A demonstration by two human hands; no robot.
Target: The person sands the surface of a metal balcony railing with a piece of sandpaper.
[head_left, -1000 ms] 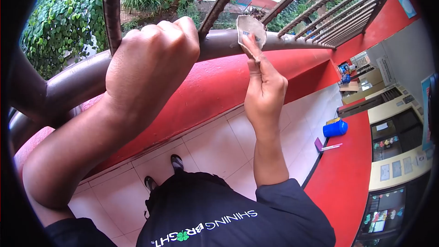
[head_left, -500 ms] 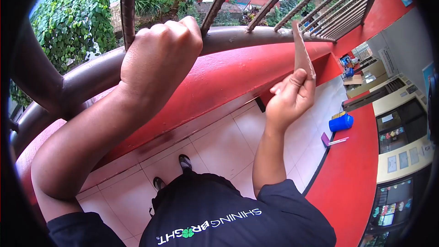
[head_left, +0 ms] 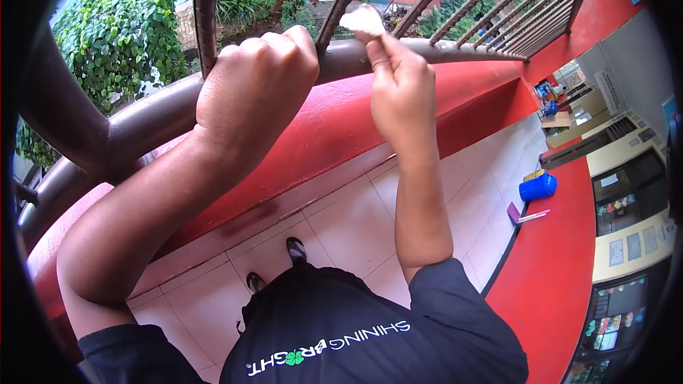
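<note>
Our right hand pinches the pale sheet between thumb and fingers, its free part beyond the fingertips; our left hand grips the brown rail.

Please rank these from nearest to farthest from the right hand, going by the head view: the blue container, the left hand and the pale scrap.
1. Pale scrap: pinched in the right hand's fingers.
2. Left hand: to its left, at the railing.
3. Blue container: off right, across the floor.
</note>
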